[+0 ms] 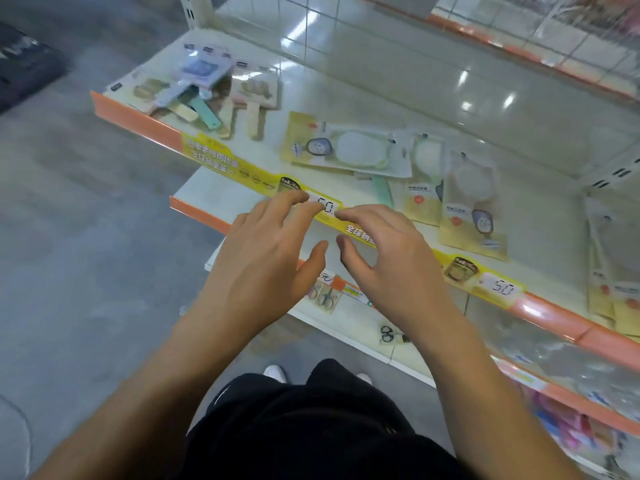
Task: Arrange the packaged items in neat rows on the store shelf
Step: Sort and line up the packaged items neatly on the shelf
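One head-worn wide-angle view looks steeply down and forward, close above a store shelf at about waist height.

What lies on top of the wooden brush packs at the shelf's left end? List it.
A pale blue brush pack lies tilted across the wooden brush packs, with a green handle beside it. What the pile covers beneath is hidden.

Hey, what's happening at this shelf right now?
A person is tidying a store shelf of packaged brushes. Both hands hover at the front edge holding nothing, the left hand and right hand with fingertips near a price tag. The packages are unsorted: a jumbled pile at the left, overlapping packs in the middle.
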The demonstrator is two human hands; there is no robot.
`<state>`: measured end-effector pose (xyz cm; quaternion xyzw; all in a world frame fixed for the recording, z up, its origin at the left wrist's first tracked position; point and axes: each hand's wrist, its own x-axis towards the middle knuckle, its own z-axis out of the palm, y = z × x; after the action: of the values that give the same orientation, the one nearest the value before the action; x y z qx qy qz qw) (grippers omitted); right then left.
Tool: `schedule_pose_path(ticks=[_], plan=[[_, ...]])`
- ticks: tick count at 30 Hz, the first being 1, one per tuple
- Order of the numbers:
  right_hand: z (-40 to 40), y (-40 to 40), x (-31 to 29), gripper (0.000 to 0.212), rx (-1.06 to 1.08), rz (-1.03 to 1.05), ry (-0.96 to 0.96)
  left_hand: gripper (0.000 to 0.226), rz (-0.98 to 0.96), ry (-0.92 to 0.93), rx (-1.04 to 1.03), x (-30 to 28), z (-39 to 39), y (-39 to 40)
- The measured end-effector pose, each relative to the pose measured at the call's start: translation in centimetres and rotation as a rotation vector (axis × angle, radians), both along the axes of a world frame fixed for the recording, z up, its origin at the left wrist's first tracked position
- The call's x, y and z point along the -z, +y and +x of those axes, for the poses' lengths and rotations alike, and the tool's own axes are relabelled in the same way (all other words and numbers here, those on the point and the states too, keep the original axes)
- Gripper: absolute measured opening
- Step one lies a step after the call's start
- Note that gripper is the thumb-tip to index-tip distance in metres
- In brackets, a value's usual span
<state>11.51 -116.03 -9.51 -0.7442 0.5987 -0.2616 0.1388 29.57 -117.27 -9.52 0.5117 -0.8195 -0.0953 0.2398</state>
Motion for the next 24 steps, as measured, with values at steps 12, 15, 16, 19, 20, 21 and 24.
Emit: schedule_pose_path(ticks=[12, 15, 16, 19, 20, 21, 24], plan=[[-0.6, -11.1, 1.2, 0.038, 0.029, 0.136, 0.267, 0.048, 0.025, -0.125, -0.097, 2.2, -1.8, -9.8], [-1.1, -14.7, 2.4, 0.043, 0.02, 0.215, 0.33, 0.045, 0.089, -0.163, -0.134, 3.1, -2.7, -12.8], [-1.3, -15.7, 2.8, 0.045, 0.022, 0.23, 0.358, 0.045, 0.102, -0.173, -0.145, 3.2, -3.0, -13.6], [-1.9, -17.9, 3.5, 0.051, 0.021, 0.223, 0.41, 0.043, 0.116, -0.186, -0.17, 3.5, -3.6, -15.3], [-2.1, -18.4, 3.6, 0.053, 0.013, 0.218, 0.416, 0.042, 0.12, -0.186, -0.176, 3.6, -3.9, -15.8], [-2.3, -18.9, 3.6, 0.055, 0.001, 0.22, 0.427, 0.04, 0.123, -0.185, -0.178, 3.6, -4.1, -16.1], [-3.0, -19.9, 3.7, 0.066, -0.026, 0.235, 0.476, 0.037, 0.122, -0.169, -0.158, 3.9, -4.4, -16.8]])
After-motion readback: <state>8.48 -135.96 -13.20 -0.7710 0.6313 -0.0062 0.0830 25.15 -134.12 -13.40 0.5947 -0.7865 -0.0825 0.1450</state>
